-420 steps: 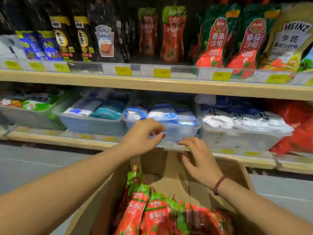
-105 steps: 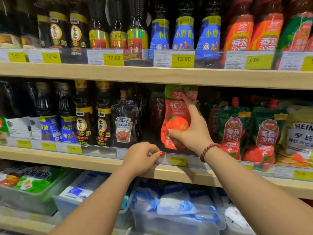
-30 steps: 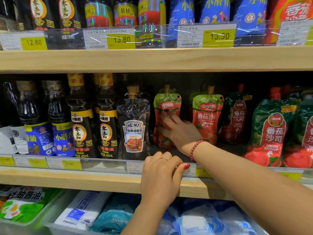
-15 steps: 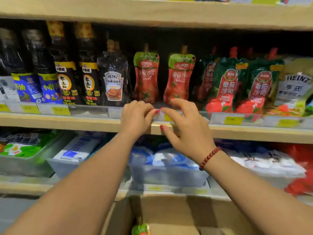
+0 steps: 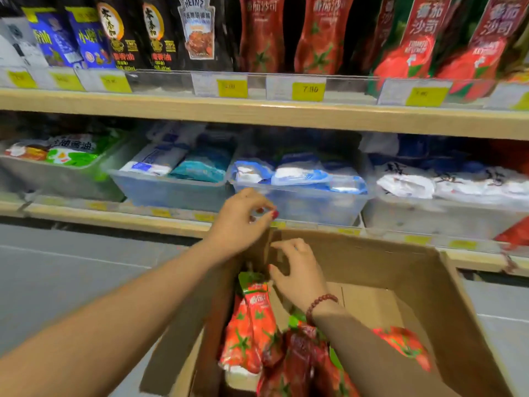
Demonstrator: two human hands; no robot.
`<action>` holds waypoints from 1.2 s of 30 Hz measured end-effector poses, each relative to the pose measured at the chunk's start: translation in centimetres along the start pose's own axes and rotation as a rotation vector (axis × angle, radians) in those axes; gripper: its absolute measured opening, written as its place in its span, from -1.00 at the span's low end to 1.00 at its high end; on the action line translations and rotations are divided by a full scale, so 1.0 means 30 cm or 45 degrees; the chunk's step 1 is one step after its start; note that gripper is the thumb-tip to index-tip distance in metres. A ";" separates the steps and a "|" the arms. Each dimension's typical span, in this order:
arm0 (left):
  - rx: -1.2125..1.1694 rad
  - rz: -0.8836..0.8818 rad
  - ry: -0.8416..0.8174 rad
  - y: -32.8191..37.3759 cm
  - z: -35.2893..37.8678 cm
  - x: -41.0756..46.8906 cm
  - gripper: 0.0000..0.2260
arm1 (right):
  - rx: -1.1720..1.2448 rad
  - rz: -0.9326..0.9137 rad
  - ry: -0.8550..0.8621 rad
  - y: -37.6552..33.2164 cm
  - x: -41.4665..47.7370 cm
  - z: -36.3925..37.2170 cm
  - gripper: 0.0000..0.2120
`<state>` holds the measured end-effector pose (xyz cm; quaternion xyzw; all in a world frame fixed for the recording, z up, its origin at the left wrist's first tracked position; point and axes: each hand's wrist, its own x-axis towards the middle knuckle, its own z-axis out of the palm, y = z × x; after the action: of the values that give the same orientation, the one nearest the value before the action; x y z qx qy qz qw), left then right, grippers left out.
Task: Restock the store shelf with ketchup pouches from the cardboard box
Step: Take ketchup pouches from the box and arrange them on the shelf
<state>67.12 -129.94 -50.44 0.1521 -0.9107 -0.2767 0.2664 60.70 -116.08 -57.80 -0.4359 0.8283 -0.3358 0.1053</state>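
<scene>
An open cardboard box (image 5: 446, 285) stands below the shelves, with several red ketchup pouches (image 5: 252, 325) lying and leaning inside it. My right hand (image 5: 300, 270) is inside the box at its far left corner, fingers spread, holding nothing, just above the green top of an upright pouch. My left hand (image 5: 243, 222) hovers over the box's far left rim with fingers curled and empty. Two matching ketchup pouches (image 5: 289, 35) stand on the upper shelf (image 5: 257, 113), side by side.
Dark sauce bottles (image 5: 137, 32) and a Heinz pouch (image 5: 197, 30) stand left of the shelved pouches, green-and-red ketchup pouches (image 5: 446, 44) to their right. Clear bins (image 5: 171, 190) of bagged goods fill the lower shelf. Grey floor (image 5: 71, 276) lies to the left.
Both hands came down from the upper shelf's front edge to the box. The view tilted down, so the box and its pouches now fill the lower frame.
</scene>
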 end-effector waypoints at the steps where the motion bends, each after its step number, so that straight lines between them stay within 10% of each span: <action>1: -0.002 -0.070 -0.081 -0.017 0.032 -0.047 -0.93 | 0.014 0.043 -0.074 0.028 -0.018 0.033 -0.60; 12: 0.121 -0.888 -0.429 -0.110 0.256 -0.284 -0.63 | 0.182 0.380 -0.546 0.193 -0.117 0.258 -0.47; 22: -0.132 -1.343 -0.265 -0.077 0.340 -0.418 -0.49 | 0.518 0.389 -0.611 0.199 -0.129 0.277 -0.51; 36: -0.307 -0.787 -0.137 -0.023 0.328 -0.401 -0.39 | 0.912 0.586 -0.179 0.218 -0.123 0.223 -0.64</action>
<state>71.39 -121.22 -62.59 0.3736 -0.7949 -0.4578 0.1373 61.77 -113.67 -67.50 -0.1975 0.7259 -0.5394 0.3782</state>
